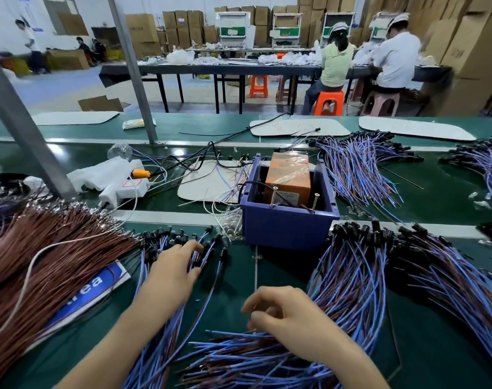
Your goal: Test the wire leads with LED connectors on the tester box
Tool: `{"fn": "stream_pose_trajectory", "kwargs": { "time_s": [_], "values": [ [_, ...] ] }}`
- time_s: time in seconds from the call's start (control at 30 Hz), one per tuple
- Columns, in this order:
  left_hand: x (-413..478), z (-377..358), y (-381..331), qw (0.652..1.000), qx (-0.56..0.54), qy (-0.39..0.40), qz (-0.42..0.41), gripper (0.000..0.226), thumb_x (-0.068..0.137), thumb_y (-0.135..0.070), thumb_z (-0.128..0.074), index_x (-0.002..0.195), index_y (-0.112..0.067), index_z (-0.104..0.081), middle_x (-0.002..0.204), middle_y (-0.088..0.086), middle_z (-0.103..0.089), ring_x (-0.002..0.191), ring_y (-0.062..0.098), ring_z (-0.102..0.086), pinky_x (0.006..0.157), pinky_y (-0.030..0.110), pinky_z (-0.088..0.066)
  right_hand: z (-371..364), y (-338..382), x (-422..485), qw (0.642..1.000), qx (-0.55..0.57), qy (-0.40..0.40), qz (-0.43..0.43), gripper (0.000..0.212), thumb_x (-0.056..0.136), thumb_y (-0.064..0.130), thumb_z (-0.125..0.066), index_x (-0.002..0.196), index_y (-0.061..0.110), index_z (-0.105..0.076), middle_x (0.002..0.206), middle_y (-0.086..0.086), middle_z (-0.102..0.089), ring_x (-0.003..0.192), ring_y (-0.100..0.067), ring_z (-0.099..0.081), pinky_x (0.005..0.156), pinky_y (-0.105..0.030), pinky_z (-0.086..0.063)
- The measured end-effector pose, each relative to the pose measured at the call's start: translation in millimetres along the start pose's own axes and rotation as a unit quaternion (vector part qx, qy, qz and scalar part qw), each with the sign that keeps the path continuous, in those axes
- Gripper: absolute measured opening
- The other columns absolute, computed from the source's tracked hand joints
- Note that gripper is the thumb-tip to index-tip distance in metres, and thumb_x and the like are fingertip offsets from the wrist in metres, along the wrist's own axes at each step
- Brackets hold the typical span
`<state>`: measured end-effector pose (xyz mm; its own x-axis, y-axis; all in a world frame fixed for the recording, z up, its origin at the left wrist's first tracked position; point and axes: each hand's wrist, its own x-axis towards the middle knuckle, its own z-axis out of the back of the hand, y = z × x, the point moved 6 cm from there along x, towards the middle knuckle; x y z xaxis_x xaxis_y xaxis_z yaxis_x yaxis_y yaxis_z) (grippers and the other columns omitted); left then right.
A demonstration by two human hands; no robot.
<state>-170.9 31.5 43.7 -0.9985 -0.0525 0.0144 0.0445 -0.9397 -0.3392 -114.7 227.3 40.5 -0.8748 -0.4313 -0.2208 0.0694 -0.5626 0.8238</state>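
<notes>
Tester box point(288, 220) sits on the bench point(236, 282), just beyond our hands. Nothing touches its two screws point(275, 195), so no test is under way. Wire leads point(359, 279) lie heaped on both sides (which heap is tested, we cannot tell); we judge much remains. Left hand point(171, 273): fingers lightly spread, resting on the black LED connectors point(180, 237). Right hand point(284, 315): fingers curled, apparently pinching stripped lead ends.
</notes>
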Motion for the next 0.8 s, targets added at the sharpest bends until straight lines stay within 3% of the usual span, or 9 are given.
{"fn": "stream_pose_trajectory", "kwargs": {
  "time_s": [0.17, 0.23, 0.3, 0.4, 0.53, 0.63, 0.7, 0.77, 0.8],
  "values": [
    [-11.7, 33.2, -2.6, 0.974, -0.138, -0.177, -0.021, 0.024, 0.087, -0.006, -0.063, 0.105, -0.021, -0.066, 0.079, -0.002, -0.066, 0.071, 0.019, -0.062, 0.071, 0.029, -0.048, 7.7, -9.6, 0.4, 0.995, 0.087, -0.053, -0.007, 0.019, 0.096, 0.012, -0.053, 0.092, 0.02, -0.07, 0.083, -0.002, -0.075, 0.079, -0.013, -0.07, 0.081, -0.03, -0.056],
    [-24.3, 44.6, -16.4, 0.951, -0.223, -0.21, -0.051, 0.022, 0.087, -0.007, -0.064, 0.101, -0.024, -0.065, 0.078, -0.01, -0.068, 0.066, 0.009, -0.066, 0.069, 0.028, -0.054, 9.5, -7.2, 2.3, 0.98, 0.181, -0.08, -0.012, 0.022, 0.099, 0.02, -0.05, 0.096, 0.018, -0.071, 0.082, -0.003, -0.075, 0.072, -0.013, -0.068, 0.066, -0.025, -0.055],
    [-40.6, 50.2, -39.1, 0.928, -0.286, -0.216, -0.104, 0.021, 0.086, -0.008, -0.066, 0.098, -0.026, -0.066, 0.078, -0.013, -0.068, 0.069, 0.002, -0.066, 0.07, 0.024, -0.055, 6.7, -2.1, 5.6, 0.946, 0.306, -0.103, -0.027, 0.031, 0.1, 0.036, -0.043, 0.102, 0.019, -0.068, 0.078, -0.003, -0.074, 0.059, -0.013, -0.062, 0.049, -0.022, -0.043],
    [-66.5, 43.9, -75.6, 0.917, -0.316, -0.152, -0.191, 0.027, 0.084, -0.007, -0.069, 0.094, -0.031, -0.067, 0.085, -0.018, -0.068, 0.082, 0.0, -0.065, 0.077, 0.012, -0.048, 6.0, 2.5, 9.6, 0.887, 0.433, -0.156, -0.045, 0.041, 0.088, 0.054, -0.043, 0.107, 0.024, -0.063, 0.064, 0.001, -0.066, 0.041, -0.01, -0.047, 0.039, -0.019, -0.031],
    [-87.8, 31.0, -91.2, 0.907, -0.343, -0.047, -0.239, 0.019, 0.08, -0.023, -0.067, 0.093, -0.036, -0.067, 0.094, -0.017, -0.067, 0.102, 0.004, -0.061, 0.084, 0.012, -0.045, 20.3, -7.7, 2.8, 0.819, 0.517, -0.245, -0.043, 0.032, 0.095, 0.042, -0.049, 0.105, 0.019, -0.068, 0.053, 0.002, -0.049, 0.037, -0.008, -0.032, 0.036, -0.019, -0.028],
    [-93.7, 20.6, -89.1, 0.916, -0.313, -0.011, -0.25, 0.024, 0.078, -0.034, -0.061, 0.101, -0.04, -0.064, 0.108, -0.024, -0.058, 0.116, 0.002, -0.051, 0.09, 0.012, -0.041, 30.2, -13.4, -5.2, 0.817, 0.515, -0.26, -0.009, 0.035, 0.094, 0.037, -0.051, 0.085, 0.011, -0.074, 0.051, -0.001, -0.039, 0.034, -0.009, -0.025, 0.034, -0.018, -0.025],
    [-91.8, 10.6, -87.3, 0.936, -0.271, 0.013, -0.223, 0.043, 0.082, -0.039, -0.064, 0.121, -0.048, -0.048, 0.124, -0.032, -0.045, 0.123, -0.007, -0.041, 0.1, 0.011, -0.032, 37.4, -12.8, -8.9, 0.82, 0.517, -0.245, 0.003, 0.04, 0.089, 0.039, -0.053, 0.064, 0.012, -0.068, 0.048, -0.001, -0.033, 0.033, -0.009, -0.022, 0.032, -0.017, -0.023],
    [-89.4, -6.0, -86.6, 0.935, -0.29, 0.116, -0.169, 0.051, 0.088, -0.034, -0.065, 0.13, -0.048, -0.038, 0.123, -0.027, -0.052, 0.111, -0.012, -0.049, 0.1, 0.014, -0.037, 48.7, -10.8, -11.1, 0.825, 0.516, -0.23, 0.006, 0.041, 0.086, 0.041, -0.054, 0.054, 0.016, -0.06, 0.047, 0.0, -0.033, 0.033, -0.008, -0.023, 0.031, -0.016, -0.022],
    [-90.7, -12.4, -87.7, 0.915, -0.332, 0.179, -0.145, 0.043, 0.091, -0.028, -0.062, 0.127, -0.043, -0.045, 0.111, -0.019, -0.064, 0.091, -0.008, -0.06, 0.089, 0.015, -0.046, 56.4, -11.2, -12.0, 0.83, 0.509, -0.23, 0.007, 0.042, 0.087, 0.041, -0.053, 0.052, 0.017, -0.057, 0.049, 0.0, -0.035, 0.033, -0.007, -0.024, 0.031, -0.015, -0.022]
  ]
}}
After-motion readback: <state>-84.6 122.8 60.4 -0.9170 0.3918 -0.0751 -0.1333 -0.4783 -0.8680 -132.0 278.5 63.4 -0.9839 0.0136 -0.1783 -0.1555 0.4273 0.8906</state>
